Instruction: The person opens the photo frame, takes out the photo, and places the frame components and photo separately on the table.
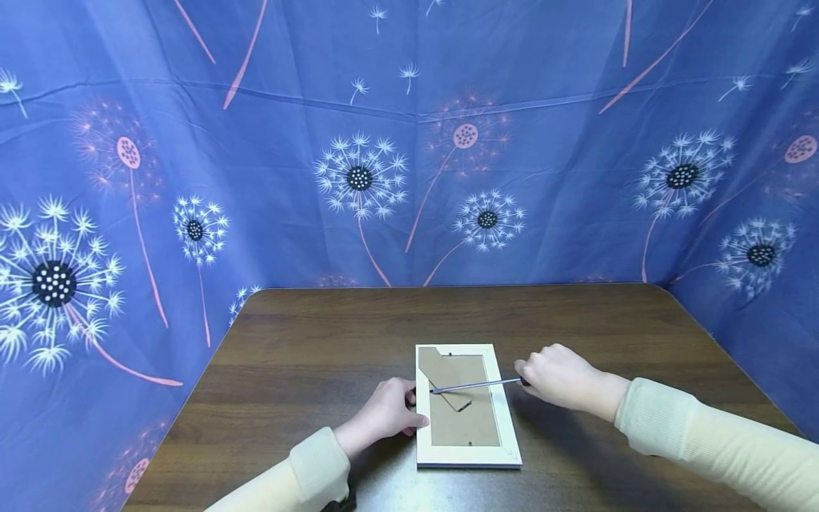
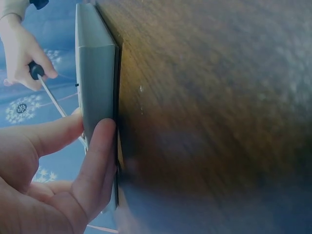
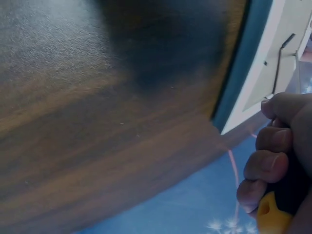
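A white picture frame (image 1: 507, 419) lies face down on the table, its brown backing board (image 1: 457, 430) showing with a stand flap and small dark tabs round the edge. My left hand (image 1: 386, 411) grips the frame's left side, thumb on the back face and fingers (image 2: 100, 146) along the outer edge. In my right hand (image 1: 563, 377) is a screwdriver (image 1: 476, 385), held by its black and yellow handle (image 3: 273, 217). Its metal shaft crosses over the backing from the right, with the tip at the frame's left inner edge, near my left fingers.
The dark wood-grain table (image 1: 288, 348) runs back to a blue curtain (image 1: 269, 178) with dandelion prints. That cloth hangs along the back and both sides. A cream sleeve covers each forearm.
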Motion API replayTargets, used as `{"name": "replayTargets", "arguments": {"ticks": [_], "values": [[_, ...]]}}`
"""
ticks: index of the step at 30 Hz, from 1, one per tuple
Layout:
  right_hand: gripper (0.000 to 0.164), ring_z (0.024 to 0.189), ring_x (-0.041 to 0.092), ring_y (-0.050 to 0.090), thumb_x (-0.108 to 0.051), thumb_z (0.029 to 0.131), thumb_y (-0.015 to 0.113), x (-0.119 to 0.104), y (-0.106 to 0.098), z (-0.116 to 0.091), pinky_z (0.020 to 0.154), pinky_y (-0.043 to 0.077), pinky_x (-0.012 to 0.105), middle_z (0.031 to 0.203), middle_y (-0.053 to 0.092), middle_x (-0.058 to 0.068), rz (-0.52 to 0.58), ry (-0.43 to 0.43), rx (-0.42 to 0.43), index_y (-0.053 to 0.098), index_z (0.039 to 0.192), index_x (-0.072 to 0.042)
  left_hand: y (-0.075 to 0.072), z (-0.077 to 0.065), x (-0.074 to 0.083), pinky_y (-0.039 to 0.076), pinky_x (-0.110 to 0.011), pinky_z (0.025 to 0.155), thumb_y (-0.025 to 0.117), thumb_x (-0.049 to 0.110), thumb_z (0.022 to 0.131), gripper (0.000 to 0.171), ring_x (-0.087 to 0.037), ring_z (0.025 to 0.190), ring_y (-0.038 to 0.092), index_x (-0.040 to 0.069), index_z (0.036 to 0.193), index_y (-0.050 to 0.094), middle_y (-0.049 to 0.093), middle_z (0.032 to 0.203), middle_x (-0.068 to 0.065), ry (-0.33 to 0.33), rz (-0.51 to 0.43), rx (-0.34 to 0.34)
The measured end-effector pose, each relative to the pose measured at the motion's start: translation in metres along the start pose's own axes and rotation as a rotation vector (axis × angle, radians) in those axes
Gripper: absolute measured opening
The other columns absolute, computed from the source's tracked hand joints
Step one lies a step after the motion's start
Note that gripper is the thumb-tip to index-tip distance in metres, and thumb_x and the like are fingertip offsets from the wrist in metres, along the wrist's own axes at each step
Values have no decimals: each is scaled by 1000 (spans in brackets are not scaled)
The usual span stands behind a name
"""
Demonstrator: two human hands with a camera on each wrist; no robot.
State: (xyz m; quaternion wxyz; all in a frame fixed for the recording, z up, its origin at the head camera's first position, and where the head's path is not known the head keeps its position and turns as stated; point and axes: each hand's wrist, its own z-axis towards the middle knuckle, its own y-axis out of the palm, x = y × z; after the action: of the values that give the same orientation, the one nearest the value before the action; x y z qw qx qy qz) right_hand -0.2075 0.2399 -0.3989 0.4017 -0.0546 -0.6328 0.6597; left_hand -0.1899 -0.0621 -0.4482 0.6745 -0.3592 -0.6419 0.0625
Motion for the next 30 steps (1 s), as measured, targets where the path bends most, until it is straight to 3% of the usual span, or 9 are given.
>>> {"name": "replayTargets", "arguments": {"ticks": [7,11,17,24,27,30], "values": [[27,38,2,32,-23,69,79,5,10,-1,30,31,22,46,50,-3,17,-16,9,54,62,-13,-1,1,0,54,-23,43,79,-1,70,39,-18,47,64,-2,106,65,54,82,-10,4,-4,-5],[29,39,4,35,-23,68,79,8,7,3,31,33,25,47,49,-4,33,-28,-2,52,61,-15,-2,3,-1,54,-22,44,80,1,70,30,-17,47,64,-1,96,66,55,81,-8,7,16,-12],[30,43,6,32,-22,66,78,8,-16,17,35,35,28,48,45,-6,41,-6,-48,50,57,-16,-2,3,-1,53,-20,43,80,1,69,21,-16,46,64,2,80,61,54,79,-9,18,38,-16],[43,48,7,23,-20,67,77,7,-47,41,39,22,22,48,34,-8,21,44,-148,37,50,-20,-3,3,0,54,-23,44,80,-1,69,26,-17,47,64,-1,90,64,53,81,-9,0,24,-14],[43,48,8,25,-20,66,78,7,-56,51,38,26,22,48,36,-8,0,27,-172,38,50,-20,-2,4,-1,55,-25,44,80,-1,70,25,-18,47,64,0,89,64,54,82,-9,-7,18,-15],[39,46,8,31,-22,64,81,6,-64,62,38,38,26,48,43,-7,-40,-12,-176,44,51,-19,-1,5,-1,55,-25,44,80,0,70,22,-17,47,64,1,83,62,54,81,-9,-10,24,-18]]}}
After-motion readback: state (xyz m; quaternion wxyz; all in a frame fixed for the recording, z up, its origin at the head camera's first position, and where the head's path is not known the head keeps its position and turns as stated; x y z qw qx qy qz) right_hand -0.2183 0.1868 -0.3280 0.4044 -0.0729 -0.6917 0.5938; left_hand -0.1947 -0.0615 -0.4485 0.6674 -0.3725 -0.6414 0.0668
